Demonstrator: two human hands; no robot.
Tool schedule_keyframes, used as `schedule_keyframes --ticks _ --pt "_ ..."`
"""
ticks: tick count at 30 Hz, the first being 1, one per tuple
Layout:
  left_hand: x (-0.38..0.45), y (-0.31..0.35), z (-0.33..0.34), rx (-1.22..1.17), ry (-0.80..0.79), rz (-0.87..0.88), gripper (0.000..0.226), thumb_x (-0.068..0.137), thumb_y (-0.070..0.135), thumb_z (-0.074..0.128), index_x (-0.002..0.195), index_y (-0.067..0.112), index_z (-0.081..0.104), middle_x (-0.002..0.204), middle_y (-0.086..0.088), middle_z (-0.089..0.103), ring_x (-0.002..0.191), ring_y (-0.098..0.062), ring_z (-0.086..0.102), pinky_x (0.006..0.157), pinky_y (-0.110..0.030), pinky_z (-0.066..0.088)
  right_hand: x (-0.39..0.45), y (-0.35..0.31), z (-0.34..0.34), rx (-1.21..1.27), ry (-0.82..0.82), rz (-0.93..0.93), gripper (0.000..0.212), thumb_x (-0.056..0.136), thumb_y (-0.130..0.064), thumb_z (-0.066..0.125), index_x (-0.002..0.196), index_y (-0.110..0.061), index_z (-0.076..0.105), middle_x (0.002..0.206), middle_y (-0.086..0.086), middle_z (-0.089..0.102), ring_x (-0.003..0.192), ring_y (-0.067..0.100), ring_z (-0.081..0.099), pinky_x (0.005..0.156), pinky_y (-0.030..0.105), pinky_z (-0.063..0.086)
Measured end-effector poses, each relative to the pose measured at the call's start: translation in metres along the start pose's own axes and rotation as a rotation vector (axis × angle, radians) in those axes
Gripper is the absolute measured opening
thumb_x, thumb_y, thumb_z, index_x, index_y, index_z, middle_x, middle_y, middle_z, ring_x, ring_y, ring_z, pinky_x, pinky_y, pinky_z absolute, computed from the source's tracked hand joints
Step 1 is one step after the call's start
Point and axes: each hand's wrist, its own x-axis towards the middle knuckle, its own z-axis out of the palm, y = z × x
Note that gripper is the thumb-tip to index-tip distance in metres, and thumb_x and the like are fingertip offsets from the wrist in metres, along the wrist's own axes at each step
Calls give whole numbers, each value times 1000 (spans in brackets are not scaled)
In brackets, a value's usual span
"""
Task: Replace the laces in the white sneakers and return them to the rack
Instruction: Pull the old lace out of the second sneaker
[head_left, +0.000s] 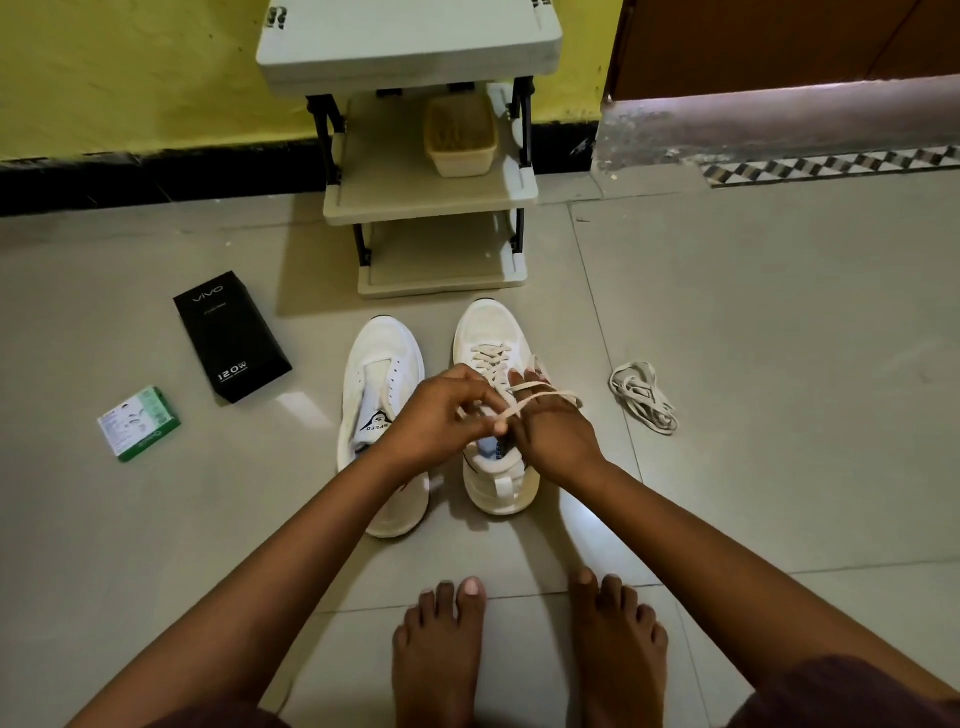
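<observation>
Pinching the lace with both hands over the right sneaker
My left hand and right hand curl knuckles-up, forearms converging above its tongue

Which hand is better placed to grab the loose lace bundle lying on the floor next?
Right, probably. The lace bundle lies on the floor just beyond the right hand, on the right sneaker's outer side. The left hand would have to cross over that sneaker. Both hands currently hold its lace.

Right sneaker tongue behind both hands (lettering half covered), rack top cropped.
</observation>
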Motion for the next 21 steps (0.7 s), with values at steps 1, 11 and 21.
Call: schedule_keyframes --ticks 1,11,21 --pt "2 -2 -1 308 -5 17 24 84 19 68 107 22 69 104 5 53 99 -16 53 75 -25 41 0 0 0 -21 -7 -9 62 97 -38 40 150 -21 13 158 5 14 145 19 13 115 34 21" --pt "10 -22 25 461 172 72 15 89 17 58 95 5 66 105 -9 54 100 -27 52 72 -33 42 -4 -3 1 -127 38 -41 67 94 -50 23 149 -12 18 151 15 28 140 27 24 111 34 23" --pt "5 22 9 -384 138 17 7 77 4 72 81 10 70 78 9 57 73 -4 57 73 -17 47 -2 -7 -2 -22 10 37 53 92 -38 36 140 -15 37 141 12 41 130 27 38 104 35 33"
